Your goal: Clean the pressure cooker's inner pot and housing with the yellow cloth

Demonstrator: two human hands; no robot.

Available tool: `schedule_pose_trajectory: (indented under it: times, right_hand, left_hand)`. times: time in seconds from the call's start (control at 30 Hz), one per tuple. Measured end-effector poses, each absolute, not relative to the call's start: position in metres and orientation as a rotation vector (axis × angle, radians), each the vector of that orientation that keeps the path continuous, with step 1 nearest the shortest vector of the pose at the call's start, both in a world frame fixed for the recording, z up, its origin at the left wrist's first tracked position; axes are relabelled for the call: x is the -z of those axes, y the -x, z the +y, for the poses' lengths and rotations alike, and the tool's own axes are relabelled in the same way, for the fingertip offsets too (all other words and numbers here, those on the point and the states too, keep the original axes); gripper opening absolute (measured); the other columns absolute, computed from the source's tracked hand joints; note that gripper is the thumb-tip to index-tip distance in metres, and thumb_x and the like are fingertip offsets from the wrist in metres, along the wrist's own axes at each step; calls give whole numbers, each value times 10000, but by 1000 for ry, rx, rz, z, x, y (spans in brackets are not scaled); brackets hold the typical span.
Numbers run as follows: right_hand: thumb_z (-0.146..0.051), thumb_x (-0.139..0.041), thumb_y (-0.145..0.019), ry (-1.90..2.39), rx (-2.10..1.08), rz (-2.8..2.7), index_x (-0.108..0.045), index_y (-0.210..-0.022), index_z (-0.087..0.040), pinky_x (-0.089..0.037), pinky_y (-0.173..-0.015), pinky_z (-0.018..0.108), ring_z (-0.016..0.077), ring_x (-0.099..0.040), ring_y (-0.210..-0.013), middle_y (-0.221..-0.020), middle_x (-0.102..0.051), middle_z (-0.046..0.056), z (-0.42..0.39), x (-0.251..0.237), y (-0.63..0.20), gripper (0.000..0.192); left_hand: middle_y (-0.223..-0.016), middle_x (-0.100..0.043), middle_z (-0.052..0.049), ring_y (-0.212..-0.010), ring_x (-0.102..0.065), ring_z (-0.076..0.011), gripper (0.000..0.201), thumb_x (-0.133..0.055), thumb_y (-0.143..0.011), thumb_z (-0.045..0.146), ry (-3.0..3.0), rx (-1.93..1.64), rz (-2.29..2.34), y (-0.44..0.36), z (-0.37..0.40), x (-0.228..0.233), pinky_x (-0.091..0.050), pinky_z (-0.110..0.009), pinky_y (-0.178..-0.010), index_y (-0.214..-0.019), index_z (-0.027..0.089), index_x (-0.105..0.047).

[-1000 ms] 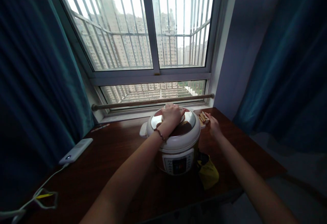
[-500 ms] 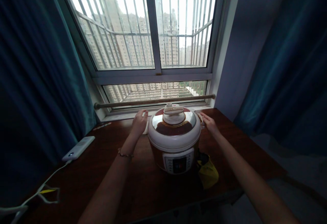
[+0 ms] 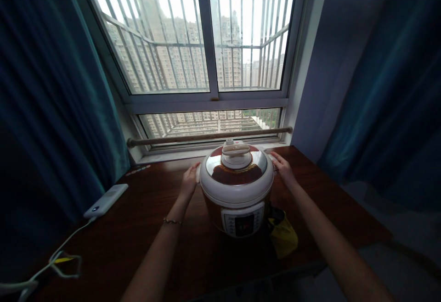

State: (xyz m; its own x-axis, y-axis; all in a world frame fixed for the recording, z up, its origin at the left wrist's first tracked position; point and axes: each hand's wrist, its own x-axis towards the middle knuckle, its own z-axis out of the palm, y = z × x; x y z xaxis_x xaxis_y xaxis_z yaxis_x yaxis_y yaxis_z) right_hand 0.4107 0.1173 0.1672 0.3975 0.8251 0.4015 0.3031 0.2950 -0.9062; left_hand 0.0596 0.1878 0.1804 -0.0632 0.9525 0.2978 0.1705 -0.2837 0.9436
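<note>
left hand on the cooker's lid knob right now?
No: the left hand is at the side of the pressure cooker, and the lid knob stands uncovered.

Round electric pressure cooker (image 3: 236, 192): white rim band, dark brown-red body, shiny silver lid panel with brown patch, beige knob on top. Front control panel (image 3: 244, 221) white, dark display in centre with small red and yellow marks. Dark reddish-brown wooden desk (image 3: 144, 228), faint grain. Crumpled yellow cloth (image 3: 283, 237) with dark edge. Flat white power bank (image 3: 106, 200), white cable (image 3: 51, 258) with yellow tag. Teal curtains (image 3: 51, 100), plain. Brown wooden rod (image 3: 206, 136). Window frame (image 3: 210, 102) grey-white, pale grille bars in grid pattern.
</note>
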Motion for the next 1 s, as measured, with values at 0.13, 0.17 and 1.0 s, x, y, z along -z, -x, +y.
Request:
schedule_pose_trajectory:
  times: [0.13,0.17,1.0]
  right_hand:
    - [-529,-432,-795,1374,-306,-987,-427,-1278,-143,-334,-1021,409,233,-408,-1242,-1357,-420,137,88,-144,-400,618]
    - [-535,-412,-807,1425,-265,-943,-430,-1267,-146,-343,-1011,422,240,-429,-1222,-1327,-447,146,75,-132,-396,603]
    - [-449,-577,-638,1385,-1240,-435,-632,-878,-161,-520,-710,395,270,-640,-880,-941,-677,116,-76,-46,-463,379]
  left_hand:
    - [-1028,-668,-109,-973,-596,-257,517,-440,-741,525,-1493,-1415,1225,-60,189,-177,-455,-383,-867,-985,115,-640]
    - [-1031,-667,-112,-971,-597,-257,528,-442,-738,528,-1487,-1414,1221,-59,190,-176,-457,-380,-864,-991,108,-638]
    - [-1030,-612,-55,-983,-558,-165,228,-428,-864,209,-1948,-1179,933,-156,-74,-80,-446,-304,-880,-1016,225,-596]
